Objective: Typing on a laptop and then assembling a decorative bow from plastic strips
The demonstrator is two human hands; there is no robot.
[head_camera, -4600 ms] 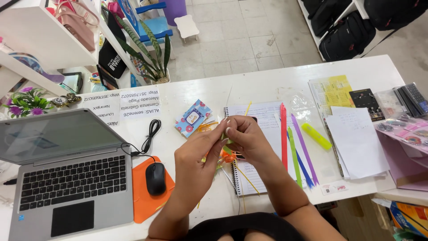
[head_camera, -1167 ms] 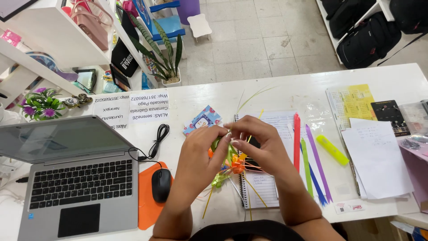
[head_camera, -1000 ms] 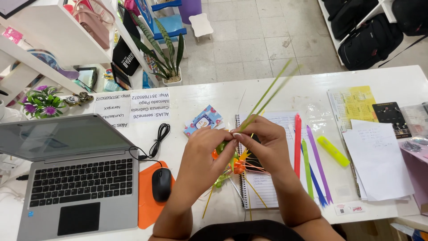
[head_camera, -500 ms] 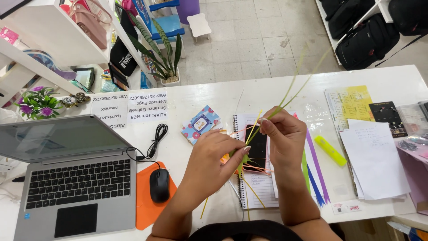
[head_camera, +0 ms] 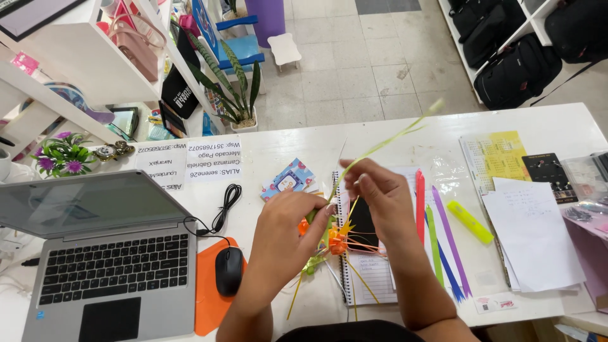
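Both hands work above the spiral notebook (head_camera: 370, 272) (white table), the left hand (head_camera: 288, 225) pinched shut on the orange woven flower (head_camera: 334, 239), the right hand (head_camera: 380, 193) closed on a green strip (head_camera: 386, 142) pulled up taut, which could tear or slip if tugged harder.

The hands (head_camera: 335, 215) hide part of the orange woven piece (head_camera: 335, 239) (blurred strip tip).

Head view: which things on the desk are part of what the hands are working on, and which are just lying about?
In use:
left hand
right hand
green strip
orange woven piece
notebook
spare strips

Lying about:
laptop
mouse
highlighter
loose papers
card
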